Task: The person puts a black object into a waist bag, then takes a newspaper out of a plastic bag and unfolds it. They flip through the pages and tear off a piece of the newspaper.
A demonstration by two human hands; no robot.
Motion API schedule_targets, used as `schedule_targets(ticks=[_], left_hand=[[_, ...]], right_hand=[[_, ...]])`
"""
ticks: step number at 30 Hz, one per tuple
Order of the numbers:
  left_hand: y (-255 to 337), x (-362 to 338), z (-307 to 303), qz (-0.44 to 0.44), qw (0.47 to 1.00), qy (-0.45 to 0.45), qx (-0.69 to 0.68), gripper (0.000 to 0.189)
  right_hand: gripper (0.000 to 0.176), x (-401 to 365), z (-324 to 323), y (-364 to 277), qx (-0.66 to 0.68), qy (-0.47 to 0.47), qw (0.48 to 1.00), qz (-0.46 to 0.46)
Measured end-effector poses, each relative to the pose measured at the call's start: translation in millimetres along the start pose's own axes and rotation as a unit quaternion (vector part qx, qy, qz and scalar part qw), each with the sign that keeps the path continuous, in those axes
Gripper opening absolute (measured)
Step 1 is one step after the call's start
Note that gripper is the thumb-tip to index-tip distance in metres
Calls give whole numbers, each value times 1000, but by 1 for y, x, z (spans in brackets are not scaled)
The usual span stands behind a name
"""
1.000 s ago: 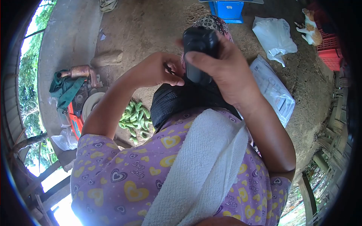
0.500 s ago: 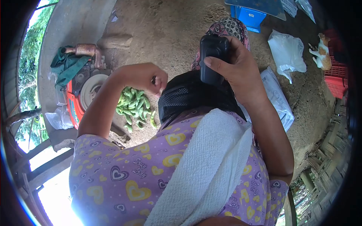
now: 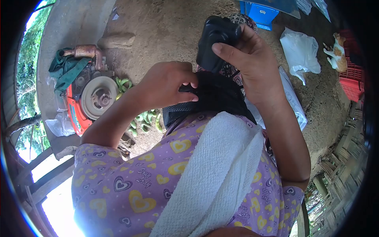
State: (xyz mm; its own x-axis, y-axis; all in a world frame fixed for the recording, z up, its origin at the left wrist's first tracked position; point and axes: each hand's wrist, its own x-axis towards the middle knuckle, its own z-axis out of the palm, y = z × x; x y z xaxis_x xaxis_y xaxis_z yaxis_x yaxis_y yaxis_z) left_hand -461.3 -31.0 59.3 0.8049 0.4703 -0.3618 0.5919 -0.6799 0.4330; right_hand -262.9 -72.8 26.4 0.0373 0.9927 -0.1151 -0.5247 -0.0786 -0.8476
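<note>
My right hand [image 3: 256, 67] grips a black plastic device [image 3: 215, 47] with a raised moulded part, its thumb lying across the near face. My left hand [image 3: 169, 85] hovers just left of it over my lap, fingers curved and apart from the thumb, with nothing visible between them. Beneath both hands a black mesh cloth or bag [image 3: 221, 89] lies over my lap. Beyond my left forearm a heap of green, curved vegetables [image 3: 148, 116] rests on the ground, partly hidden by the arm.
An orange engine machine with a round pulley [image 3: 99, 98] stands at left, a green cloth [image 3: 65, 73] over it. To the right are a white plastic bag [image 3: 300, 51], a cat [image 3: 337, 53] and a red crate [image 3: 350, 89]. A blue scale [image 3: 258, 15] stands at the top.
My left hand has moved right, closer to the black device, and its fingers have opened. My right hand has raised and tilted the device slightly up and left.
</note>
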Motion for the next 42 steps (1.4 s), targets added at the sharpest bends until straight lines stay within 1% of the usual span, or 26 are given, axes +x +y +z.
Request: schedule_targets(ticks=[3, 6, 9, 12, 15, 18, 21, 24, 27, 30, 33, 36, 39, 42], left_hand=[[1, -1, 11, 44, 998, 30, 31, 28], [12, -5, 17, 13, 997, 52, 62, 28], [13, -10, 26, -13, 996, 43, 79, 30], [11, -11, 21, 9, 998, 38, 45, 29], [11, -13, 16, 42, 999, 17, -16, 24], [16, -16, 9, 7, 997, -40, -62, 18], [19, -21, 2, 23, 993, -49, -104, 16], [21, -20, -8, 34, 992, -67, -99, 15], [19, -19, -12, 47, 991, -84, -90, 14], [14, -17, -13, 78, 988, -93, -96, 13], [11, -15, -15, 66, 988, -86, -110, 12], [11, -13, -18, 60, 989, -85, -109, 13], [13, -12, -22, 50, 988, -97, -106, 14], [12, -11, -20, 67, 987, -88, -113, 14]], right_hand=[[26, -1, 2, 1, 3, -19, 1000, -9], [27, -2, 3, -8, 17, -24, 999, -13], [26, -3, 0, -14, -21, -26, 999, -4], [29, -5, 4, -12, -13, -54, 998, 3], [34, -5, 3, -3, -48, -74, 996, 25], [34, -8, 7, -8, -11, -58, 996, 63], [37, -7, 7, -6, -58, -50, 995, 68], [43, -3, 2, 7, -159, -103, 979, 74], [50, 1, 4, -2, -245, -210, 936, 139], [47, 9, 3, -9, -378, -291, 875, 85], [50, 20, 1, -6, -413, -343, 840, 78], [47, 26, 1, 17, -432, -395, 809, 40], [46, 31, 8, 15, -447, -494, 743, 64], [34, 31, 19, 20, -472, -568, 664, 114]])
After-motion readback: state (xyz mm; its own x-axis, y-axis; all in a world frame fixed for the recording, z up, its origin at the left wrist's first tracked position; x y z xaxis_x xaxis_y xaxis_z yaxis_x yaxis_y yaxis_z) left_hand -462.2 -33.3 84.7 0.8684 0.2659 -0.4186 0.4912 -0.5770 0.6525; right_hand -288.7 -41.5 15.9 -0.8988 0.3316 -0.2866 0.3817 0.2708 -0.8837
